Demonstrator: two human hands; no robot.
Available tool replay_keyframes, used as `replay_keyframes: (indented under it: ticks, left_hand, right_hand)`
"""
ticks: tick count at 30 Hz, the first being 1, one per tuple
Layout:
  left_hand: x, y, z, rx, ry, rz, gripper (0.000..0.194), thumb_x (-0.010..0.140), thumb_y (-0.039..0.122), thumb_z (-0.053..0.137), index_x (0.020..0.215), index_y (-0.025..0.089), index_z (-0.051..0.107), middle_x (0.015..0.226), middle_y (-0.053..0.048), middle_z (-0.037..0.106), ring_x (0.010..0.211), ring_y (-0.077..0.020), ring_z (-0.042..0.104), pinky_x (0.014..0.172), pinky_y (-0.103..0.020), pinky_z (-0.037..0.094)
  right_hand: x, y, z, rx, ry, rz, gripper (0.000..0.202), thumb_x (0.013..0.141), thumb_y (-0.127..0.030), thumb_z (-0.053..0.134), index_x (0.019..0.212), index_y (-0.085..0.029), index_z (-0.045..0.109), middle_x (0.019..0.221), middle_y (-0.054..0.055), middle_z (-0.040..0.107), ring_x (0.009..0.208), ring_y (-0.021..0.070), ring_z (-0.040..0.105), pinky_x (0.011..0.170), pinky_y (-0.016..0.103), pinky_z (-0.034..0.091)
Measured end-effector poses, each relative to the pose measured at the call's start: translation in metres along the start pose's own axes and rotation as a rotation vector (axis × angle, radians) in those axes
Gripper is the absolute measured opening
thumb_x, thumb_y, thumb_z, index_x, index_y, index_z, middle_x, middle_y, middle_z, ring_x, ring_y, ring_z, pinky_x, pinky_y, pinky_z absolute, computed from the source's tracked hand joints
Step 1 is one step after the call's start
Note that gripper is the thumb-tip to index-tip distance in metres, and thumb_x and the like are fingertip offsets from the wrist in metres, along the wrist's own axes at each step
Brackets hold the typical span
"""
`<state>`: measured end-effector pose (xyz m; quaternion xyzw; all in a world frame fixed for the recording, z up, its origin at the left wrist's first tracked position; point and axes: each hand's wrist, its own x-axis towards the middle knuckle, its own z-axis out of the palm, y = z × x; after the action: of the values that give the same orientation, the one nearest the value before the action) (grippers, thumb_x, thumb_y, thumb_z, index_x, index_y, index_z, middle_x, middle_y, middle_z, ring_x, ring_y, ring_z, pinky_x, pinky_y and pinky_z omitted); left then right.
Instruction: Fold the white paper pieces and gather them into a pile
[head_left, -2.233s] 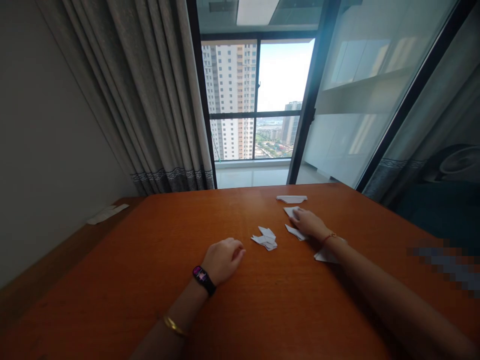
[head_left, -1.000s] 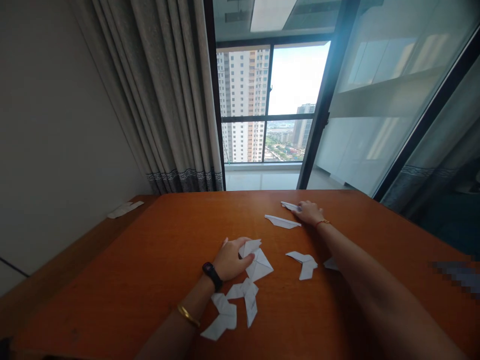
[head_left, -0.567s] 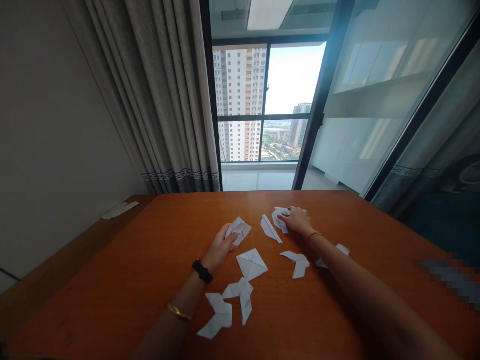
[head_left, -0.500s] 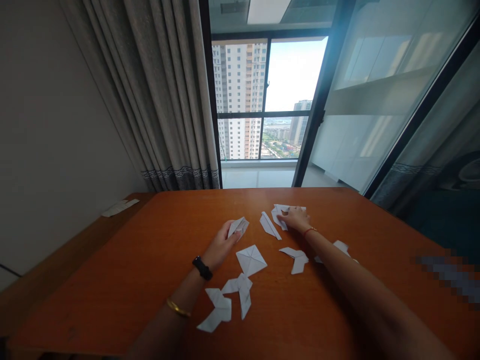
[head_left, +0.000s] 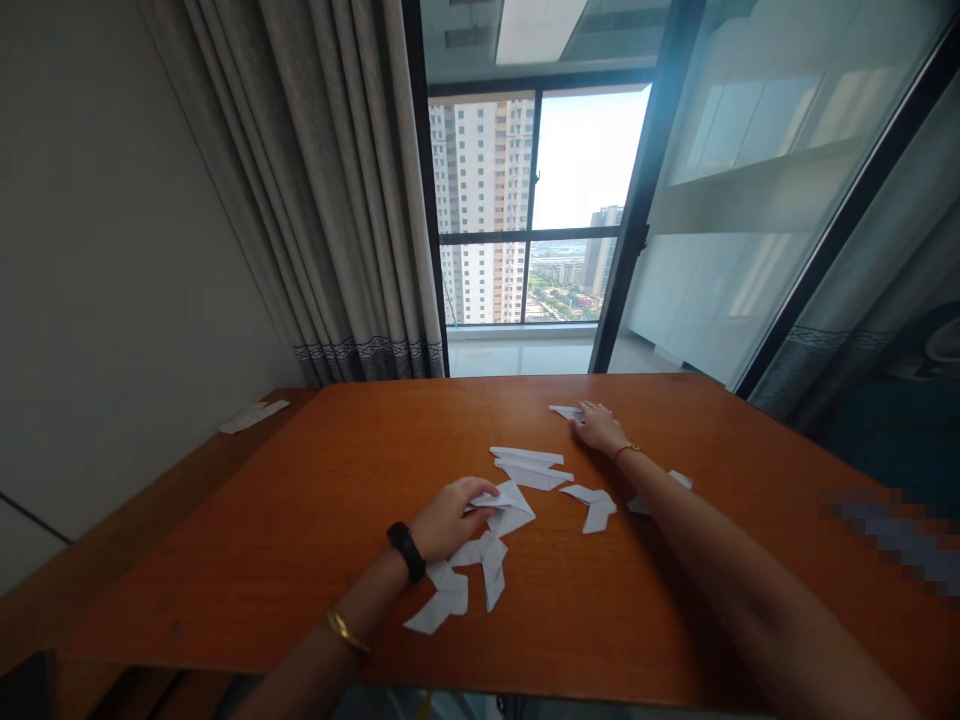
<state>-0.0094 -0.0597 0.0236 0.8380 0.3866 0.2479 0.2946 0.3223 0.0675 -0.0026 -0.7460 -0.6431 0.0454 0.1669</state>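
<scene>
The folded piece is pinched between thumb and fingers of the left hand, over the square paper. Caution: a sideways wrist movement could drag the square paper or scatter the bent papers below it. The right hand reaches onto the far paper; excess fingertip pressure could crease it. Forearm contact could shift the side paper.

Not verifiable: whether the right hand pinches or merely presses; whether the folded piece touches the square paper; the side paper's full outline, covered by the forearm.
</scene>
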Motion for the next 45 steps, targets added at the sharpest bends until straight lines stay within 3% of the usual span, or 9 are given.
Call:
replay_keyframes:
  ticks: [4, 10, 16, 20, 23, 27, 34, 40, 45]
  left_hand:
    - [-0.002, 0.002, -0.003, 0.043, -0.084, 0.026, 0.033, 0.078, 0.023, 0.061, 0.111, 0.022, 0.063, 0.115, -0.005, 0.064, 0.106, -0.0203, 0.057, 0.094, -0.032, 0.042]
    - [-0.005, 0.002, 0.0, -0.013, -0.071, 0.028, 0.028, 0.084, 0.029, 0.056, 0.109, 0.022, 0.067, 0.112, -0.005, 0.066, 0.103, -0.0191, 0.059, 0.093, -0.031, 0.044]
    - [-0.004, 0.006, -0.001, -0.16, 0.168, -0.003, 0.038, 0.093, 0.037, 0.041, 0.122, 0.023, 0.061, 0.129, -0.005, 0.058, 0.122, -0.0197, 0.05, 0.107, -0.039, 0.035]
    - [-0.015, 0.01, -0.004, -0.102, 0.043, -0.023, 0.039, 0.092, 0.038, 0.045, 0.127, 0.027, 0.057, 0.139, -0.003, 0.049, 0.129, -0.0208, 0.043, 0.111, -0.041, 0.029]
    - [-0.027, 0.015, -0.01, -0.123, 0.07, -0.047, 0.039, 0.093, 0.039, 0.043, 0.128, 0.026, 0.056, 0.14, -0.004, 0.048, 0.129, -0.0212, 0.043, 0.112, -0.042, 0.029]
    - [-0.042, 0.013, -0.016, -0.1, 0.172, -0.069, 0.043, 0.095, 0.037, 0.035, 0.135, 0.025, 0.048, 0.142, -0.004, 0.045, 0.132, -0.0199, 0.039, 0.113, -0.042, 0.027]
    - [-0.074, 0.007, -0.001, 0.315, -0.165, -0.161, 0.063, 0.09, 0.026, 0.043, 0.147, 0.034, 0.019, 0.156, -0.004, 0.007, 0.142, -0.0298, 0.007, 0.111, -0.057, 0.013]
    - [-0.092, 0.013, -0.004, 0.507, -0.238, -0.275, 0.075, 0.083, 0.028, 0.056, 0.147, 0.036, 0.017, 0.156, -0.004, 0.001, 0.142, -0.0317, 0.003, 0.111, -0.059, 0.008]
    - [-0.066, 0.009, -0.01, 0.625, -0.067, -0.376, 0.076, 0.083, 0.034, 0.059, 0.148, 0.024, 0.021, 0.156, -0.012, 0.005, 0.142, -0.0343, 0.008, 0.111, -0.058, 0.011]
  right_hand:
    - [0.002, -0.004, -0.003, -0.012, -0.042, 0.012, 0.043, 0.083, -0.039, 0.054, 0.12, -0.018, 0.058, 0.128, 0.017, 0.055, 0.117, 0.035, 0.048, 0.091, 0.052, 0.039]
    - [-0.021, -0.037, -0.001, 0.056, -0.139, -0.186, 0.021, 0.072, -0.036, 0.068, 0.087, -0.022, 0.069, 0.086, 0.004, 0.07, 0.083, 0.0212, 0.062, 0.077, 0.03, 0.044]
    - [-0.064, -0.066, -0.019, 0.13, -0.007, -0.371, 0.032, 0.092, -0.027, 0.038, 0.104, -0.017, 0.066, 0.106, 0.01, 0.066, 0.096, 0.0191, 0.058, 0.084, 0.027, 0.041]
    - [-0.099, -0.074, -0.025, 0.108, -0.048, -0.538, 0.035, 0.09, -0.043, 0.046, 0.115, -0.026, 0.063, 0.117, 0.007, 0.063, 0.107, 0.0239, 0.056, 0.093, 0.036, 0.039]
    - [-0.115, -0.055, -0.032, 0.092, -0.05, -0.487, 0.042, 0.088, -0.049, 0.047, 0.121, -0.027, 0.059, 0.124, 0.007, 0.059, 0.113, 0.0259, 0.053, 0.096, 0.039, 0.038]
    - [-0.117, 0.012, -0.046, -0.034, 0.03, -0.222, 0.051, 0.079, -0.053, 0.055, 0.123, -0.027, 0.058, 0.13, 0.01, 0.055, 0.119, 0.0332, 0.048, 0.095, 0.047, 0.039]
    - [-0.123, 0.122, -0.043, 0.147, -0.023, 0.205, 0.105, 0.051, -0.047, 0.077, 0.141, -0.01, 0.035, 0.122, 0.022, 0.056, 0.112, 0.0367, 0.054, 0.093, 0.045, 0.044]
    - [-0.136, 0.1, -0.054, 0.581, -0.043, 0.193, 0.075, 0.056, -0.036, 0.075, 0.124, -0.014, 0.052, 0.088, 0.01, 0.066, 0.077, 0.0266, 0.063, 0.062, 0.033, 0.05]
    - [-0.126, 0.043, -0.087, 0.922, 0.004, 0.058, 0.049, 0.063, -0.041, 0.075, 0.101, -0.016, 0.056, 0.074, 0.003, 0.062, 0.061, 0.0158, 0.057, 0.048, 0.023, 0.041]
